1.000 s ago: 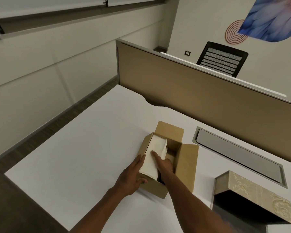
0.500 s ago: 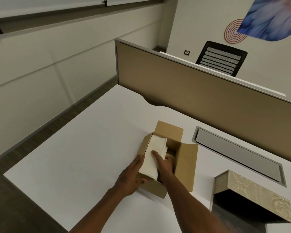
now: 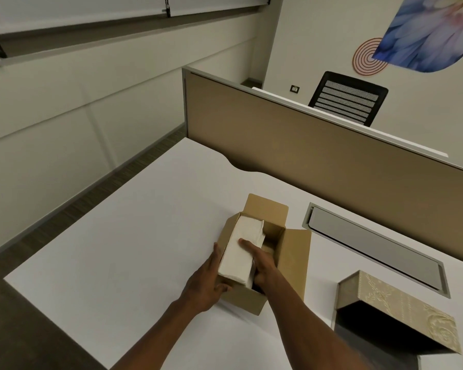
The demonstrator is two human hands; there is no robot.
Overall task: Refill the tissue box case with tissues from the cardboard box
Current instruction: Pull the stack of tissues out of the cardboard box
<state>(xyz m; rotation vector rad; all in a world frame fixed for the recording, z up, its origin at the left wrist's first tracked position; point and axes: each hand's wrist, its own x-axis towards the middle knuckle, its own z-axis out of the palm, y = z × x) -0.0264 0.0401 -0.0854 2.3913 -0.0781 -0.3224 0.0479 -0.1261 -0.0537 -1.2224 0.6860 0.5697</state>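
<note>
Both hands grasp the tissue stack [image 3: 241, 252] inside the open cardboard box [image 3: 292, 259]: left hand [image 3: 207, 284] on its outer side, right hand [image 3: 262, 268] inside. Right of the box lies the open tissue box case [image 3: 401, 303].

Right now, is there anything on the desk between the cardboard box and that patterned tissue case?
No. In the head view, only bare white desk separates the cardboard box from the tissue case; the grey cable hatch sits farther back.

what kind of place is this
Most likely an open-plan office workstation: a white desk backed by a tan partition panel, a cable-access flap set into the desktop, and a black mesh office chair at the next desk beyond the panel.
</note>
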